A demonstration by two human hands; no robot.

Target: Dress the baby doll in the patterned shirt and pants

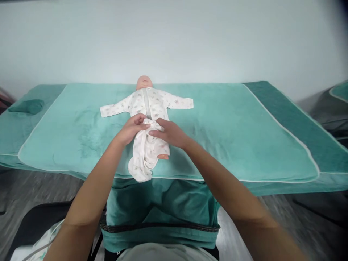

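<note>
left hand point(132, 129) and right hand point(171, 134), fingers mostly closed, pinch the doll's point(143, 82) sleepsuit point(138, 103), probably gathering loose cloth

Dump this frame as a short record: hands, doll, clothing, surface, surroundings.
left_hand: the left hand pinches gathered cloth at the doll's middle
right_hand: the right hand has thumb and fingers on the same cloth; closure unclear
doll: the doll lies with its head toward the wall, arms spread
clothing: white printed garment, sleeves lying out to both sides, lower part bunched and trailing to the near edge
surface: green cover with pale piping
surroundings: small green cushion at far left; black chair at lower left
</note>
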